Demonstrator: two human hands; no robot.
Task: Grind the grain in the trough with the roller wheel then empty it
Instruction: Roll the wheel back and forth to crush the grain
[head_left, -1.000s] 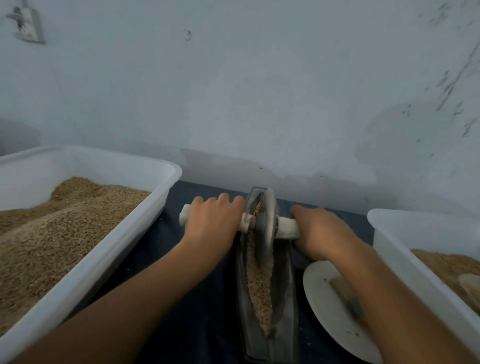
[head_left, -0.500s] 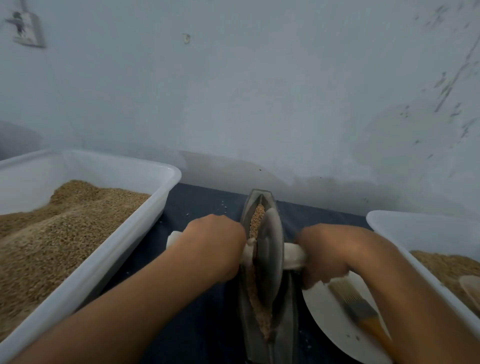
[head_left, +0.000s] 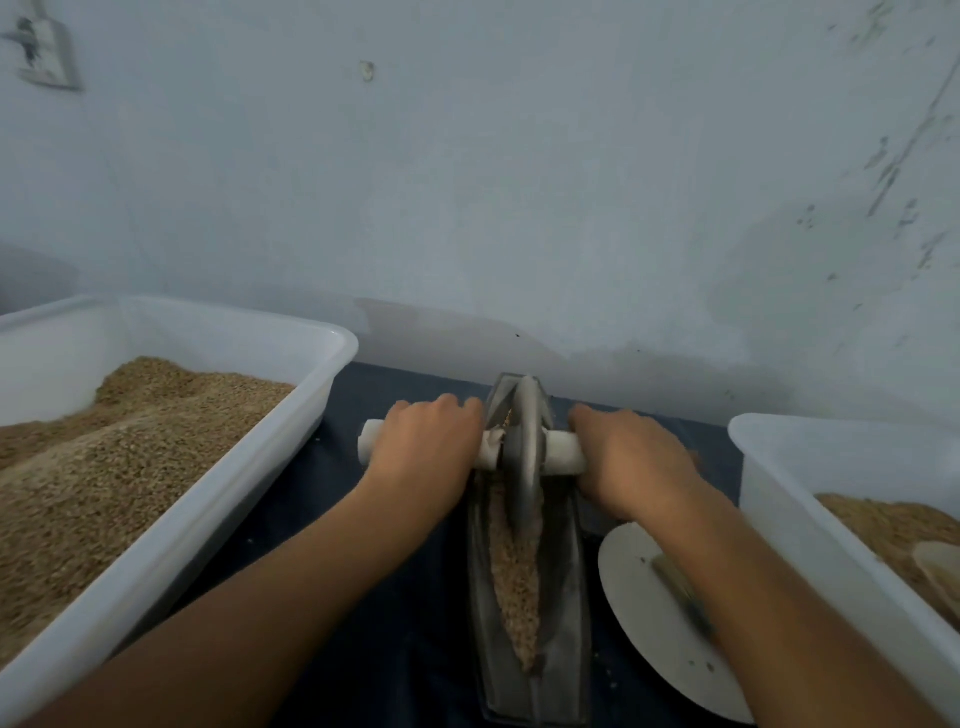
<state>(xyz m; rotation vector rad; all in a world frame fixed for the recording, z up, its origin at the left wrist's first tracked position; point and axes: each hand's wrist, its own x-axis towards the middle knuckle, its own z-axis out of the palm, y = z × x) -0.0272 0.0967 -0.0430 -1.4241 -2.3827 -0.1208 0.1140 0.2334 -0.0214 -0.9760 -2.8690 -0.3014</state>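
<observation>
While both hands' fingers clasp roller wheel handle | tubs flank trough | plate right

No readable text, label, brand, number or sign appears on anything in view.

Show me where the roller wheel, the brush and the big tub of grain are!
roller wheel (head_left: 521, 441), head view, on the metal disc's edge.
brush (head_left: 680, 587), head view, on its bristle end, lying on the plate.
big tub (head_left: 291, 441), head view, on its right wall.
</observation>
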